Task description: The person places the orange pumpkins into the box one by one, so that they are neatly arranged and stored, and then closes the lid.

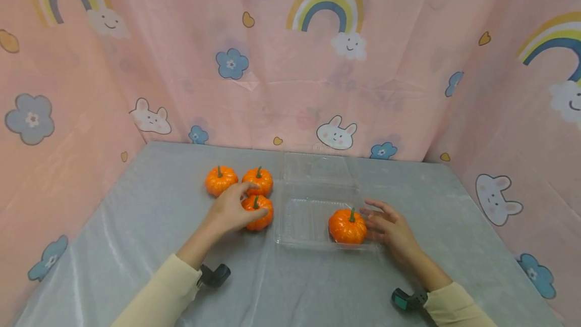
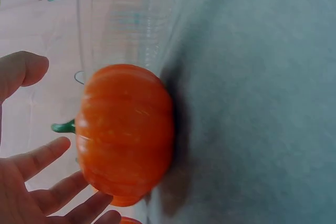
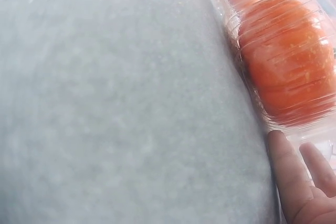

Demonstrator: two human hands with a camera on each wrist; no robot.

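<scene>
Grey surface [image 1: 308,286], backed by a pink curtain [image 1: 272,95] printed with rainbows and rabbits. One clear container [image 1: 299,221], lid raised at its far side; inside, near right, the boxed pumpkin [image 1: 347,228], a clear wall between it and my right hand [image 1: 394,231], fingers apart. Two far pumpkins [image 1: 221,181], just beyond my left hand [image 1: 227,210]. One near pumpkin [image 2: 126,129], left of the container, between my left thumb and spread fingers; contact, cannot tell.

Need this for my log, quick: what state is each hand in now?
Left hand: open around a pumpkin, not gripping it.
Right hand: open at the side of the box, holding nothing.
</scene>
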